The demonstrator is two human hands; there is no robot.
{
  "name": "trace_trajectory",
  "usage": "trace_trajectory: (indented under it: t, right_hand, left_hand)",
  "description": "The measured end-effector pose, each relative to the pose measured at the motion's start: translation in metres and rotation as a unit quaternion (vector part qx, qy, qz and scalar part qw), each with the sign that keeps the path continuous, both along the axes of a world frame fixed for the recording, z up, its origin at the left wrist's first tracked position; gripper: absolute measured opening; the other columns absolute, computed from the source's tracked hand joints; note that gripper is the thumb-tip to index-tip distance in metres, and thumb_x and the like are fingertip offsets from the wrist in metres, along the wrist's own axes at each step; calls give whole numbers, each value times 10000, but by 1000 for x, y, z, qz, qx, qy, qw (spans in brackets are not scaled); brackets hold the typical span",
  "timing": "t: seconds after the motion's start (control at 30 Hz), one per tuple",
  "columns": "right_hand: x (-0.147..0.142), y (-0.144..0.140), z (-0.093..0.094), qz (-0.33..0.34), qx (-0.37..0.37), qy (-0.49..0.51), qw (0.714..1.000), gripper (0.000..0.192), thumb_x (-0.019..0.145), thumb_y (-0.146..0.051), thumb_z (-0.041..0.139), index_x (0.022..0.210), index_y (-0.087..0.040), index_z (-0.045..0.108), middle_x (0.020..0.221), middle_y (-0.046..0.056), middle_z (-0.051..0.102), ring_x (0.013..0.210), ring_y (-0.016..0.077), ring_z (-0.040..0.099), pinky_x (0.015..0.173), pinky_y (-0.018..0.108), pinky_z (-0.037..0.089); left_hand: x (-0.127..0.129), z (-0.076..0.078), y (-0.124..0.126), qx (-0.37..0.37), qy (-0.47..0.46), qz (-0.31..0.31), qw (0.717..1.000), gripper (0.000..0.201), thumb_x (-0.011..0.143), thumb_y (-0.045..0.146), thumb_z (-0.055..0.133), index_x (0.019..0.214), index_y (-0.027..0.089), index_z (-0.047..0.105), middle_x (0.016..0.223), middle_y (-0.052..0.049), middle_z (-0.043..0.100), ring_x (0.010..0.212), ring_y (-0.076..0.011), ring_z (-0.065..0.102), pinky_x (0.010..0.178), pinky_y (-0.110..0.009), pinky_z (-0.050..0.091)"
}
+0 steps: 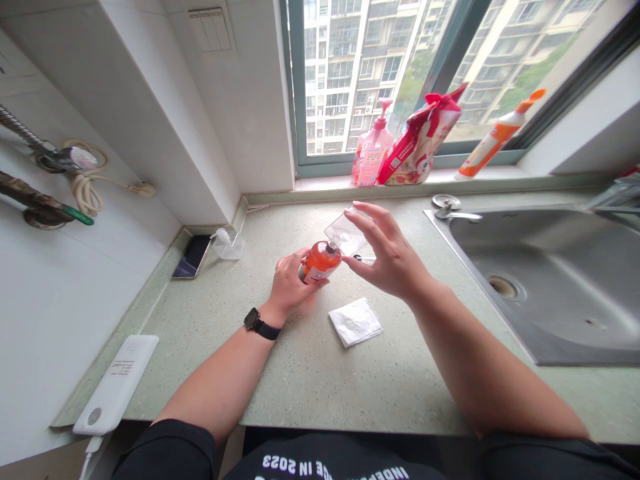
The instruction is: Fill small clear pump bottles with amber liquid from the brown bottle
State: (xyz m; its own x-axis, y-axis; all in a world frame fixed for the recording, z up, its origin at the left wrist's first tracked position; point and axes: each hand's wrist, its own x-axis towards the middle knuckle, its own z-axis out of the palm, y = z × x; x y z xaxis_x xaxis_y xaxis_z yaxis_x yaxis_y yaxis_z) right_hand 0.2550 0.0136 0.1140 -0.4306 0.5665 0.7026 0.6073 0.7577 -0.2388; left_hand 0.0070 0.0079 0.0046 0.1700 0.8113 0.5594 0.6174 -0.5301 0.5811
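Speckled counter (280, 380) under a kitchen window, sink (540, 267) set in toward its right end: the left hand (289, 280) wraps a tilted orange bottle (320, 268), well in from the counter's front edge, as the right hand (390, 260) holds a clear container (343, 231) at the bottle's neck, thumb and fingers spread about it. Whether the rims touch is hard to tell. That light fingertip hold could slip, and a hard left-hand squeeze could send contents onto the counter, where only one folded tissue (356, 323) lies nearby.
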Motion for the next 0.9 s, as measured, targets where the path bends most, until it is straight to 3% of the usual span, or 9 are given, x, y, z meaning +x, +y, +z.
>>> trace_trajectory:
  t: [0.27, 0.43, 0.63, 0.9]
  right_hand:
    - [-2, 1, 0, 2, 20, -1, 1000, 997, 950, -246, 733, 1751, -378, 154, 1648, 137, 502, 1500, 397, 528, 1218, 679, 506]
    - [-3, 0, 0, 13, 27, -2, 1000, 959, 969, -252, 717, 1753, -345, 174, 1641, 145, 532, 1492, 383, 546, 1226, 656, 503]
    - [-5, -2, 3, 28, 20, -1, 999, 934, 977, -250, 707, 1746, -385, 195, 1660, 112, 522, 1516, 373, 526, 1251, 643, 480]
    - [-6, -6, 0, 4, 10, 8, 1000, 927, 956, -234, 726, 1727, -437, 254, 1579, 124, 499, 1452, 389, 561, 1195, 649, 538]
  left_hand:
    - [0, 1, -2, -10, 4, 6, 1000, 781, 798, 566, 931, 1418, 274, 555, 1338, -105, 756, 1122, -308, 762, 1088, -540, 559]
    - [1, 1, -2, -19, 1, 11, 1000, 810, 779, 599, 938, 1411, 276, 547, 1335, -117, 749, 1107, -313, 774, 1059, -528, 575]
    - [1, 0, -2, -20, 2, 10, 1000, 835, 763, 623, 940, 1410, 273, 544, 1331, -122, 747, 1099, -316, 775, 1045, -523, 580]
    - [1, 0, -2, -15, 3, 4, 1000, 828, 775, 602, 940, 1422, 272, 543, 1319, -115, 754, 1111, -317, 770, 1044, -518, 578]
